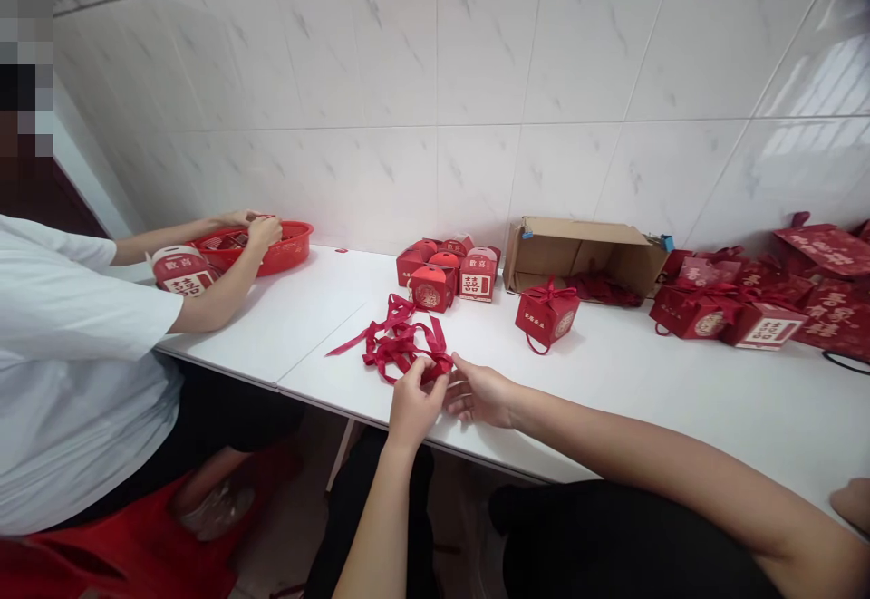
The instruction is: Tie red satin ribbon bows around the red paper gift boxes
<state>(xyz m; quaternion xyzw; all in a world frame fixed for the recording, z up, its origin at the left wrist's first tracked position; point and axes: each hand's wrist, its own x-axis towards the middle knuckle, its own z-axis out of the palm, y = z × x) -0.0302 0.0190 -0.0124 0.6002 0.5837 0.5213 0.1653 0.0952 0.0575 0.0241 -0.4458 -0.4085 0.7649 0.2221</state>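
Observation:
A tangled heap of red ribbon [401, 345] lies on the white table in front of me. My left hand [417, 404] is closed, thumb and fingers pinching a loop of this ribbon at the near side of the heap. Beside it, my right hand [484, 392] has its fingers loosely curled and apart, with the thumb close to the ribbon; whether it touches the ribbon is unclear. A red gift box [546, 313] tied with a ribbon bow stands beyond my right hand.
Several small red boxes [433, 286] stand near the tiled wall. An open cardboard carton [584, 232] lies on its side with red material inside. More bow-tied boxes [765, 323] sit at right. At left, a person in a white sleeve [82, 295] reaches into a red basket [294, 246].

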